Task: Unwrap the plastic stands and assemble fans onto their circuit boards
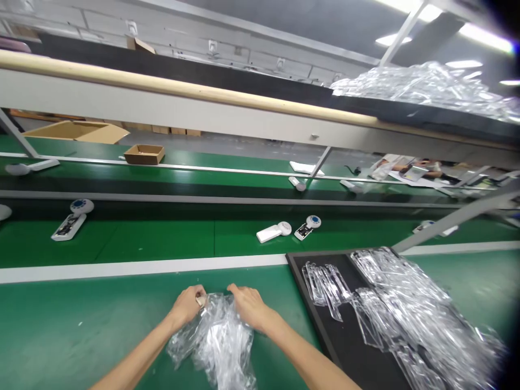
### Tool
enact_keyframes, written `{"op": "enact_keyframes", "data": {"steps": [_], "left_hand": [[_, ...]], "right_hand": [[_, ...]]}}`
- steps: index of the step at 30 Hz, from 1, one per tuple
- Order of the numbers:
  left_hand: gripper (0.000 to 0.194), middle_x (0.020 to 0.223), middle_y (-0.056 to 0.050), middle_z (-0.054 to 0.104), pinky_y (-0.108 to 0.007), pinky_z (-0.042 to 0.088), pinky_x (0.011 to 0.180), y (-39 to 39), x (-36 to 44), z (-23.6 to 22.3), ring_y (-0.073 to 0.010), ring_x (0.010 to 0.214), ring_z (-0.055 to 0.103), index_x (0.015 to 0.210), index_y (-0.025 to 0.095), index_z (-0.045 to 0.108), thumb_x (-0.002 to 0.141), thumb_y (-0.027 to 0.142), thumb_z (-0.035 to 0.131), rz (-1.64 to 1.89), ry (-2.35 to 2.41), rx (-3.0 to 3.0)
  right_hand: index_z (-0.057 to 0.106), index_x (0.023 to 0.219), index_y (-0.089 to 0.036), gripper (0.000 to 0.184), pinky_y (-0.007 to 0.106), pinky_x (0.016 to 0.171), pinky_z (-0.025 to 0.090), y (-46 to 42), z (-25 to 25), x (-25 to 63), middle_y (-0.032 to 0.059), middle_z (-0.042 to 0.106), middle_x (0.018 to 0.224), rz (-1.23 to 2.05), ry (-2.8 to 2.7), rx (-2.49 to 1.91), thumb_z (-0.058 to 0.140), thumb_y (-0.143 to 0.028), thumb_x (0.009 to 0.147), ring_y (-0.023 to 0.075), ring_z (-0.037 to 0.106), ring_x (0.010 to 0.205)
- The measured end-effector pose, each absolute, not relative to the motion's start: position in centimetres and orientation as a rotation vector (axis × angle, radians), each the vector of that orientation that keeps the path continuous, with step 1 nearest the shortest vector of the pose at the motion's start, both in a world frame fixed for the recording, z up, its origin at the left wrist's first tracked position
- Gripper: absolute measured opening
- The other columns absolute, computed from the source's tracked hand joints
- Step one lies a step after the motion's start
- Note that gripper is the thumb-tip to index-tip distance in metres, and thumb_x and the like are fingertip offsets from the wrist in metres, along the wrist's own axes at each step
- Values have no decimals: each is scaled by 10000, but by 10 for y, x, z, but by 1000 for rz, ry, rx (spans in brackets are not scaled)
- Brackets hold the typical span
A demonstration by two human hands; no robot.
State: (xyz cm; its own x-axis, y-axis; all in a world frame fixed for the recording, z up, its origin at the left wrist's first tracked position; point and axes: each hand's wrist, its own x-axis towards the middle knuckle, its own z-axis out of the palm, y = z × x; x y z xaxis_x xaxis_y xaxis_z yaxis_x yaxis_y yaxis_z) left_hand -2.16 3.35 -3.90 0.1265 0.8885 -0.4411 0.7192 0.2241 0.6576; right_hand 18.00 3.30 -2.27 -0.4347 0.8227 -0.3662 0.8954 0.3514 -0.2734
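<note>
A crumpled clear plastic bag [219, 330] lies on the green worktop in front of me, with transparent pieces bunched inside. My left hand [190, 304] is closed on the bag's upper left edge, and a small pale item shows by its fingers. On the upper right edge, my right hand [248, 306] pinches the plastic. To the right, a black tray [353, 346] bears a heap of clear plastic parts [422, 309]. A smaller group of clear plastic frames [327, 284] lies at the tray's left.
Beyond a white rail [142, 269] runs a green belt with several white handheld devices; one open device [69, 226] shows its circuit board. A shelf [203, 105] spans overhead, with bagged clear parts [430, 84] on its right. A small cardboard box [144, 155] stands behind. Another person's arm [430, 169] shows far right.
</note>
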Motion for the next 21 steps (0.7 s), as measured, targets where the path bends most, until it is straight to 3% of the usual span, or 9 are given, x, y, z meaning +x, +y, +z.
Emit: {"op": "enact_keyframes", "data": {"steps": [2, 4, 9, 13, 21], "left_hand": [[118, 691, -12, 616, -219, 387, 585, 24, -24, -19, -141, 647, 538, 710, 183, 565, 735, 192, 450, 338, 1551, 1594], [132, 731, -12, 612, -229, 393, 637, 15, -31, 6, -148, 686, 530, 735, 190, 546, 773, 240, 429, 428, 1464, 1648], [234, 732, -19, 570, -249, 383, 607, -5, -60, 57, -169, 675, 497, 743, 198, 535, 809, 401, 439, 649, 1447, 1652], [277, 766, -1, 559, -230, 380, 541, -15, -87, 57, -141, 604, 466, 802, 213, 546, 809, 481, 474, 665, 1511, 1494], [211, 715, 16, 540, -218, 433, 603, -19, -102, 60, -131, 601, 513, 762, 214, 549, 769, 423, 570, 889, 1493, 1412]], "right_hand": [[552, 1106, -195, 452, 278, 672, 381, 33, -31, 178, 82, 678, 937, -636, 2435, 1547, 486, 7, 707, 226, 626, 870], [592, 1019, -185, 349, 292, 698, 392, 34, -39, 175, 98, 672, 948, -602, 2442, 1563, 463, -8, 747, 234, 617, 896], [611, 890, -159, 213, 308, 797, 391, 38, -44, 171, 111, 641, 961, -533, 2492, 1614, 452, -40, 813, 226, 572, 958], [597, 884, -163, 148, 299, 769, 400, 35, -20, 177, 84, 607, 941, -516, 2542, 1655, 471, -92, 853, 216, 551, 931], [556, 808, -187, 98, 288, 752, 411, 10, 61, 191, 35, 541, 925, -595, 2819, 1689, 553, -92, 831, 177, 490, 871]]}}
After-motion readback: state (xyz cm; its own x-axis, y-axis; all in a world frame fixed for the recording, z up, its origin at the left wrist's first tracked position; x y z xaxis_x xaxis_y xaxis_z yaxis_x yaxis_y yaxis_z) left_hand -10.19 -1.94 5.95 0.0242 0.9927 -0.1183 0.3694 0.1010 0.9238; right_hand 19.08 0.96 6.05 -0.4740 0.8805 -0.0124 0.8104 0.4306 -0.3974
